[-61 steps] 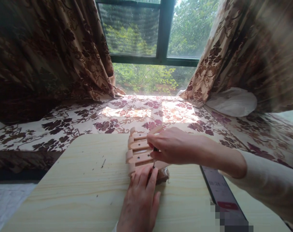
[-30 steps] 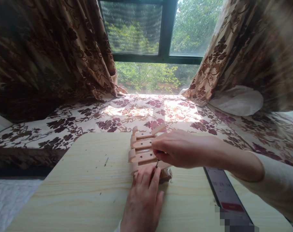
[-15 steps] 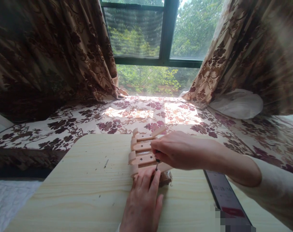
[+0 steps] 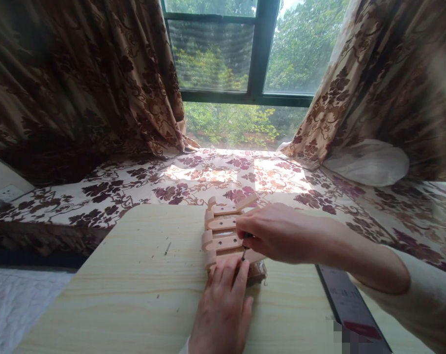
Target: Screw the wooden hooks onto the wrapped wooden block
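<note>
A stack of pale wooden pieces with dark screws (image 4: 223,223) sits at the back of the light wooden table (image 4: 134,275). My right hand (image 4: 272,233) is closed round a small screwdriver (image 4: 245,251), its shaft pointing down at the nearest wooden piece. My left hand (image 4: 225,300) lies on the near end of the pieces, fingers stretched forward, fingertips beside the screwdriver's tip. A brown item in clear wrapping (image 4: 257,273) shows under the pieces, partly covered by my hands.
A phone (image 4: 351,305) lies on the table at the right, under my right forearm. A small screw (image 4: 167,248) and several dark bits lie left of the pieces. Behind the table are a floral-covered ledge (image 4: 164,179), curtains, a window and a whitish plastic bag (image 4: 368,162).
The whole view has shifted slightly, so things appear a little further right. Both hands keep nearly the same place on the wooden pieces.
</note>
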`<state>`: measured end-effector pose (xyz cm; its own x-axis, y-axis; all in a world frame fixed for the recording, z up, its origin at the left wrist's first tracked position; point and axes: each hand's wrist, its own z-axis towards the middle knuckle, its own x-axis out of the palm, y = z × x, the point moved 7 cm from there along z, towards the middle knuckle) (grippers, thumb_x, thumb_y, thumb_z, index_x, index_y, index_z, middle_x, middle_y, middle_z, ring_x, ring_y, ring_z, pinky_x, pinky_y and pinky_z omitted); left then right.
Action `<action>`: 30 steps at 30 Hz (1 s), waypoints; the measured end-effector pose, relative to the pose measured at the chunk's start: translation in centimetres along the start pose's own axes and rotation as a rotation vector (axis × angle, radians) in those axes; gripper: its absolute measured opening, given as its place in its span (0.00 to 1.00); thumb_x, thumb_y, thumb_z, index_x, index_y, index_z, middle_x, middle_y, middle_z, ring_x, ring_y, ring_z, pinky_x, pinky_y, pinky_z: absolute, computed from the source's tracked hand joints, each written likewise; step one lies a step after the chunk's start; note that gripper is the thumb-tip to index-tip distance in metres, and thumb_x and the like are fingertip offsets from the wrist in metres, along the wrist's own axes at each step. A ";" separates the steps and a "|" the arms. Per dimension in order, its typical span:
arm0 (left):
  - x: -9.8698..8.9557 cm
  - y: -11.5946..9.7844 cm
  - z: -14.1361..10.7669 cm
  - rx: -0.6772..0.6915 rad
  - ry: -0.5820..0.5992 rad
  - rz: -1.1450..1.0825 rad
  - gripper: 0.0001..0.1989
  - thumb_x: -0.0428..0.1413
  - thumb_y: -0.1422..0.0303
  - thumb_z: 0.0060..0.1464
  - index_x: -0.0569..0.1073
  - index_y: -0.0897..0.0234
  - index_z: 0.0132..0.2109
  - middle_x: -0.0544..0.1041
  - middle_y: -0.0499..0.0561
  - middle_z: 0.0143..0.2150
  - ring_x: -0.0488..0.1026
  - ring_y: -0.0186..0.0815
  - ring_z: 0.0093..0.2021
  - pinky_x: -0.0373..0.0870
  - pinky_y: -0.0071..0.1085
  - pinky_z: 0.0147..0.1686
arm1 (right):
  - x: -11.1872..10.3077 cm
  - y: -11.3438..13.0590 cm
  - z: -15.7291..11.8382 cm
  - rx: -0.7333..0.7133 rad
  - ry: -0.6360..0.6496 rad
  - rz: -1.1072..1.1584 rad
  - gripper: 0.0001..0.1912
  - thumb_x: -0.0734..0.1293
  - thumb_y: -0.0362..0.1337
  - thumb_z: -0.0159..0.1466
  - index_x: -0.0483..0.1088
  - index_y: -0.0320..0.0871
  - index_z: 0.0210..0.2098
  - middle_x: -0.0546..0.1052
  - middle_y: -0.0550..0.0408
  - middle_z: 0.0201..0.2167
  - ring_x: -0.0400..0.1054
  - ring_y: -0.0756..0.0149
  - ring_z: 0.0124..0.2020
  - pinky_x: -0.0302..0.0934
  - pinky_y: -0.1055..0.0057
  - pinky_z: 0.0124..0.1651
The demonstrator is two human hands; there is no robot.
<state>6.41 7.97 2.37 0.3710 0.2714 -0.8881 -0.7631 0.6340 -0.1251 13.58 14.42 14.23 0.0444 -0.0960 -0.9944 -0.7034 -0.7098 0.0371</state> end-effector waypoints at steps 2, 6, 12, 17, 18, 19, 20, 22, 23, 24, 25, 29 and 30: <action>-0.1 0.0 0.0 -0.007 0.006 -0.012 0.28 0.52 0.75 0.47 0.60 0.71 0.58 0.66 0.63 0.56 0.65 0.50 0.54 0.71 0.48 0.47 | 0.3 -0.1 0.3 0.020 -0.017 -0.019 0.10 0.57 0.32 0.63 0.68 0.39 0.30 0.75 0.50 0.26 0.63 0.69 0.26 0.46 0.71 0.26; -0.3 0.0 0.2 -0.006 0.003 -0.037 0.28 0.51 0.74 0.48 0.60 0.70 0.58 0.66 0.62 0.56 0.64 0.48 0.54 0.71 0.46 0.48 | 0.8 -0.6 0.8 0.096 -0.063 -0.056 0.09 0.58 0.35 0.62 0.68 0.40 0.29 0.75 0.50 0.26 0.64 0.68 0.25 0.43 0.70 0.24; -0.2 0.1 0.3 -0.005 0.005 -0.020 0.28 0.51 0.75 0.48 0.60 0.71 0.58 0.66 0.63 0.55 0.65 0.49 0.54 0.71 0.47 0.47 | -0.2 -0.4 0.3 0.028 -0.046 -0.032 0.06 0.61 0.34 0.61 0.69 0.41 0.32 0.76 0.52 0.29 0.66 0.68 0.29 0.46 0.72 0.27; -0.2 -0.1 0.2 -0.001 -0.007 -0.015 0.28 0.52 0.74 0.47 0.60 0.71 0.58 0.66 0.63 0.56 0.65 0.49 0.54 0.71 0.47 0.47 | 0.0 -0.1 0.1 -0.006 -0.014 -0.003 0.11 0.57 0.33 0.64 0.68 0.41 0.29 0.75 0.52 0.26 0.63 0.70 0.27 0.45 0.72 0.27; -0.2 -0.1 0.2 -0.003 -0.006 -0.021 0.28 0.52 0.74 0.47 0.60 0.71 0.58 0.66 0.63 0.56 0.64 0.49 0.54 0.71 0.47 0.48 | 0.1 -0.2 0.2 0.003 -0.026 -0.003 0.11 0.57 0.34 0.64 0.68 0.41 0.29 0.74 0.52 0.26 0.62 0.70 0.26 0.44 0.72 0.26; -0.2 0.0 0.2 -0.005 -0.004 -0.028 0.28 0.52 0.74 0.47 0.60 0.71 0.58 0.66 0.63 0.55 0.64 0.49 0.54 0.71 0.47 0.48 | 0.3 -0.3 0.3 0.017 -0.039 -0.001 0.11 0.57 0.34 0.65 0.68 0.41 0.29 0.74 0.52 0.25 0.62 0.70 0.25 0.44 0.72 0.26; -0.3 -0.1 0.2 -0.004 -0.004 -0.033 0.28 0.52 0.74 0.47 0.60 0.71 0.58 0.66 0.63 0.55 0.64 0.49 0.54 0.71 0.47 0.48 | 0.4 -0.5 0.4 0.036 -0.048 0.005 0.11 0.57 0.34 0.64 0.68 0.41 0.29 0.74 0.53 0.25 0.61 0.70 0.25 0.44 0.71 0.26; -0.3 -0.1 0.2 -0.004 -0.003 -0.039 0.27 0.51 0.75 0.48 0.60 0.71 0.58 0.66 0.63 0.55 0.64 0.49 0.54 0.71 0.47 0.48 | 0.6 -0.8 0.6 0.089 -0.061 0.010 0.10 0.58 0.35 0.64 0.68 0.40 0.29 0.74 0.52 0.24 0.61 0.70 0.25 0.43 0.72 0.26; -0.3 -0.1 0.2 -0.005 -0.004 -0.039 0.27 0.51 0.75 0.48 0.60 0.70 0.57 0.66 0.63 0.55 0.64 0.49 0.54 0.71 0.47 0.48 | 0.7 -1.0 0.6 0.112 -0.065 0.004 0.10 0.58 0.35 0.64 0.68 0.40 0.29 0.74 0.52 0.24 0.60 0.70 0.24 0.43 0.71 0.25; -0.3 -0.1 0.2 -0.007 -0.004 -0.040 0.27 0.51 0.75 0.48 0.60 0.70 0.57 0.65 0.62 0.56 0.64 0.49 0.54 0.70 0.47 0.48 | 0.6 -1.0 0.6 0.126 -0.065 -0.005 0.11 0.58 0.36 0.64 0.68 0.40 0.29 0.74 0.52 0.24 0.60 0.70 0.24 0.43 0.71 0.25; -0.3 -0.1 0.2 -0.010 -0.004 -0.042 0.27 0.51 0.75 0.47 0.61 0.70 0.57 0.65 0.62 0.56 0.64 0.49 0.54 0.70 0.47 0.49 | 0.5 -1.0 0.6 0.127 -0.065 -0.015 0.10 0.59 0.36 0.63 0.68 0.40 0.29 0.74 0.52 0.24 0.60 0.70 0.24 0.43 0.71 0.25; -0.3 -0.1 0.2 -0.005 -0.002 -0.035 0.28 0.51 0.75 0.48 0.60 0.71 0.58 0.65 0.62 0.56 0.64 0.49 0.55 0.71 0.47 0.48 | -0.2 -0.2 0.3 0.030 -0.054 -0.028 0.06 0.61 0.35 0.61 0.69 0.42 0.32 0.75 0.53 0.26 0.62 0.70 0.25 0.42 0.72 0.25; -0.3 -0.1 0.1 -0.002 -0.002 -0.030 0.28 0.52 0.74 0.48 0.59 0.71 0.58 0.65 0.62 0.56 0.64 0.49 0.54 0.71 0.47 0.48 | -0.3 0.1 0.2 -0.003 -0.053 -0.030 0.06 0.61 0.35 0.61 0.69 0.42 0.32 0.75 0.53 0.27 0.62 0.70 0.26 0.42 0.72 0.26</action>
<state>6.47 7.93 2.70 0.3949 0.2541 -0.8829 -0.7526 0.6406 -0.1522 13.36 14.50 14.52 0.0281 -0.0375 -0.9989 -0.6999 -0.7142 0.0071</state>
